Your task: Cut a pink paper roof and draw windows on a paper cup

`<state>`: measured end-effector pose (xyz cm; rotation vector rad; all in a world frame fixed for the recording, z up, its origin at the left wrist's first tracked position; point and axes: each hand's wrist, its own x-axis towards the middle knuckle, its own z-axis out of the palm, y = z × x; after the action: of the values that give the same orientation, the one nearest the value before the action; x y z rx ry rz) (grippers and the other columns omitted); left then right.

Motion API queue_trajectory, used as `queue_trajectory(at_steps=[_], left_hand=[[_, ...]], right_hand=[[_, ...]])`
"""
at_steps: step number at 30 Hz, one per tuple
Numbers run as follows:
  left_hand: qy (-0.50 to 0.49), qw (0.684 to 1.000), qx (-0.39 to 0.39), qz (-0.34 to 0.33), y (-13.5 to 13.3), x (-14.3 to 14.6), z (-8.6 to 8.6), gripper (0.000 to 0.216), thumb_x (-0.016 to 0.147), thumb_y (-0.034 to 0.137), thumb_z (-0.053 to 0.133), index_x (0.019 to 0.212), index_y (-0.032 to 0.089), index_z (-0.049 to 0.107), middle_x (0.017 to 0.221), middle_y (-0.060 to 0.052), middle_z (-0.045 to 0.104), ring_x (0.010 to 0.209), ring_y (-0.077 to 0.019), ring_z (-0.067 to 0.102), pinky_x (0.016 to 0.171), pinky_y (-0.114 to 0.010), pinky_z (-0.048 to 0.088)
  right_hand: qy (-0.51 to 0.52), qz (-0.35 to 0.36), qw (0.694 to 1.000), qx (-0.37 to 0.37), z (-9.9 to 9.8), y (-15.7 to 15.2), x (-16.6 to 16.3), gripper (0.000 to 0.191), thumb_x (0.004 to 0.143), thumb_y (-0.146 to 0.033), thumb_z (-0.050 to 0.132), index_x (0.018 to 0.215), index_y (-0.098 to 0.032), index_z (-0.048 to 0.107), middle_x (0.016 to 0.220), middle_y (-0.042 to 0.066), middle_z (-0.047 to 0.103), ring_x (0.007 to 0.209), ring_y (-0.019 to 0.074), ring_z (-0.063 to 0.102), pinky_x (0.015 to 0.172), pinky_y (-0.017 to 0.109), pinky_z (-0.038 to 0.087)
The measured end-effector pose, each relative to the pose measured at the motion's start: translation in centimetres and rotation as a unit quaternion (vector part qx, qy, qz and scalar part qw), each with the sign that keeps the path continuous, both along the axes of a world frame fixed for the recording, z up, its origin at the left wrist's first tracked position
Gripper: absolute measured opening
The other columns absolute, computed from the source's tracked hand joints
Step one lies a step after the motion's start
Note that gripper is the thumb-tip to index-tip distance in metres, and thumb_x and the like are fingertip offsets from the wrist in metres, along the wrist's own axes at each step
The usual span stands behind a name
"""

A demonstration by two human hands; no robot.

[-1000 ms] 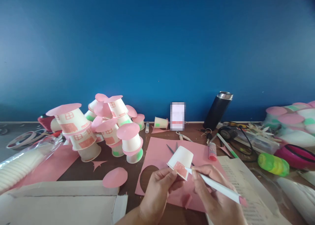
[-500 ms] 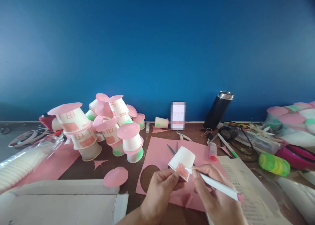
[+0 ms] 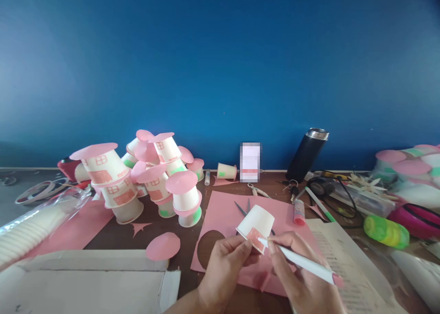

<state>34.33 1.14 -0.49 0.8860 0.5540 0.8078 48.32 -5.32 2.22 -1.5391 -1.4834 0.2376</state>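
Observation:
My left hand (image 3: 223,268) grips a small white paper cup (image 3: 256,222), tilted with its base pointing away from me. A pink square patch (image 3: 256,238) sits on the cup's side near the rim. My right hand (image 3: 295,270) pinches a white pen (image 3: 302,262) with a pink end, and its tip touches the pink patch. Both hands hover over a pink paper sheet (image 3: 223,213) with a round hole cut out of it.
A heap of decorated cups with pink round tops (image 3: 151,176) stands at the left. Scissors (image 3: 242,208), a glue stick (image 3: 298,212), a black flask (image 3: 306,154), a pink paper circle (image 3: 163,246), a sleeve of plain cups (image 3: 27,231) and cardboard (image 3: 85,282) lie around.
The cup and both hands have stayed nearly in place; the pen tip has shifted a little across the pink patch. The view has drifted slightly.

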Motion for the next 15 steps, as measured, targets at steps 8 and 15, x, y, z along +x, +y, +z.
queue_trajectory(at_steps=[8, 15], left_hand=[[-0.096, 0.982, -0.148, 0.066, 0.37, -0.02, 0.02, 0.013, 0.077, 0.023, 0.071, 0.075, 0.010, 0.074, 0.076, -0.008, 0.071, 0.074, -0.0147, 0.063, 0.077, -0.028, 0.052], [-0.100, 0.983, -0.144, 0.049, 0.27, 0.04, 0.07, 0.017, 0.078, 0.023, 0.069, 0.081, 0.007, 0.073, 0.085, -0.013, 0.072, 0.079, -0.0168, 0.065, 0.079, -0.029, 0.052]], right_hand=[[0.048, -0.044, 0.998, -0.004, 0.17, 0.07, 0.31, 0.016, 0.088, -0.039, 0.054, 0.082, -0.024, 0.057, 0.055, -0.005, 0.056, 0.042, 0.0121, 0.050, 0.038, 0.020, 0.042], [0.030, -0.037, 0.999, 0.001, -0.11, 0.37, 0.29, 0.016, 0.088, -0.038, 0.055, 0.081, -0.023, 0.057, 0.058, -0.003, 0.059, 0.044, 0.0121, 0.053, 0.038, 0.020, 0.041]])
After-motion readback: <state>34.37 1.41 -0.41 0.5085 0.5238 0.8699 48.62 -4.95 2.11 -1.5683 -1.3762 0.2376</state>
